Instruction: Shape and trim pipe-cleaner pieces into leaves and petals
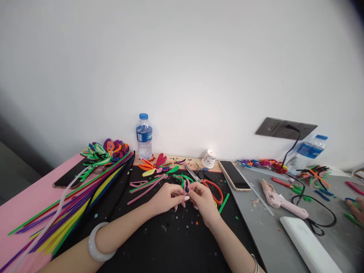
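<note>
Over the black mat (165,242), both of my hands meet at a small pink pipe cleaner piece (186,183) with a black part on it. My left hand (167,197) pinches it from the left, thumb against its lower end. From the other side my right hand (204,201) grips it between thumb and fingers. Green pipe cleaner loops (182,177) show just behind; I cannot tell whether they are joined to it. Orange-handled scissors (214,189) lie beyond my right hand. Pink pipe cleaner strips (146,188) lie beyond my left forearm.
Long pipe cleaners (76,204) fan out at left beside a phone (68,177). A water bottle (144,137) and paper cup (209,158) stand by the wall. Rightward are another phone (234,175), a corded pink glue gun (284,201), a white case (308,244) and another person's hand (356,208).
</note>
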A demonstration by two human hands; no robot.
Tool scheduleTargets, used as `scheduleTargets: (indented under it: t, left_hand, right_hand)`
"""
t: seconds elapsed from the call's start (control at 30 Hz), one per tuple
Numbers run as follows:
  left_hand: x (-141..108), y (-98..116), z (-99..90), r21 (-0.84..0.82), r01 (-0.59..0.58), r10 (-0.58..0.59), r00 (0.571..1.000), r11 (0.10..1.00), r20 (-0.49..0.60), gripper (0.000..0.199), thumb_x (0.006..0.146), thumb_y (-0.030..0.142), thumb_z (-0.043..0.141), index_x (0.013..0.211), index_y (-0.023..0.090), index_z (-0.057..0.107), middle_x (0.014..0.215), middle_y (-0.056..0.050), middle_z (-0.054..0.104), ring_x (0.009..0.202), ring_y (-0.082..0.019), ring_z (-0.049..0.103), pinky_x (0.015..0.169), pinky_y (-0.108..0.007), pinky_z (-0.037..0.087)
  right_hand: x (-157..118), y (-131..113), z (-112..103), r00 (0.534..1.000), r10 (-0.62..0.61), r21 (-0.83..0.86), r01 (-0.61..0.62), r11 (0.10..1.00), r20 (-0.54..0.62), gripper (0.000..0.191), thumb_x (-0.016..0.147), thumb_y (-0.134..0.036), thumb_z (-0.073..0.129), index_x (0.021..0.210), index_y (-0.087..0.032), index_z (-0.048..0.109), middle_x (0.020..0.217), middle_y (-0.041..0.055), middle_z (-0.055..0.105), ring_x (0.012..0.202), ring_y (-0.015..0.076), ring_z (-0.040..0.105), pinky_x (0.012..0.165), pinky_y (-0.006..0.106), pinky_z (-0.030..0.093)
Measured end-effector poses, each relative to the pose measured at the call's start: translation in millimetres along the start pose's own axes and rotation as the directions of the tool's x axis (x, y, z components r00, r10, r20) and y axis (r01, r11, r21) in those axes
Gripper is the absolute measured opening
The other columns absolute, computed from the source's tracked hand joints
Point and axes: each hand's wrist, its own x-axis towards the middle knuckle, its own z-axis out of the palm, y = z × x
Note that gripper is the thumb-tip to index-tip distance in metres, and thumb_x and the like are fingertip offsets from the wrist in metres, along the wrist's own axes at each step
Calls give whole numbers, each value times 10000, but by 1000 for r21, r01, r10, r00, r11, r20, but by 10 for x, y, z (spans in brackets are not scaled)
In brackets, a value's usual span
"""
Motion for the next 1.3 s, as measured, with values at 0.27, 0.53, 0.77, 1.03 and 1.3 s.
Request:
scheduleTargets:
  t: [0.27,0.53,0.77,1.03,1.3]
  left_hand:
    - [-31,73,40,17,-22,22,1000,1000,9,232,811,323,542,661,149,575,572,-8,626,433,-104,531,464,-219,438]
    - [-31,49,41,139,-43,44,999,989,-6,256,825,368,529,684,158,568,554,11,601,423,-107,537,451,-208,425]
    - [-16,21,-15,333,-122,161,983,935,-91,299,870,392,487,726,150,589,586,13,605,472,-97,530,493,-195,401]
    - [-44,85,-33,494,-242,274,962,835,7,380,931,312,385,642,156,576,591,10,599,532,-100,536,587,-205,395]
    - [-14,2,9,84,-76,68,993,994,94,417,904,458,390,669,148,540,570,2,604,404,-86,503,432,-190,391]
  right_hand:
    - [25,-9,-23,991,-124,-64,127,990,53,225,714,-405,620,772,-203,539,615,-41,525,476,113,475,433,226,370]
    - [26,-29,-104,986,-164,-155,163,974,7,232,723,-347,616,620,-202,468,533,-52,472,439,101,413,425,222,329]
    - [15,-8,-80,993,-109,-127,101,987,-54,228,758,-392,598,698,-193,505,460,-69,464,373,90,376,374,205,276]
    - [17,43,-76,989,-141,-114,136,984,-33,226,762,-383,605,694,-195,498,503,-66,449,397,93,385,391,216,299]
    - [14,3,-54,970,-241,-21,240,970,-32,155,757,-307,620,704,-192,532,693,-27,498,507,103,436,472,231,367]
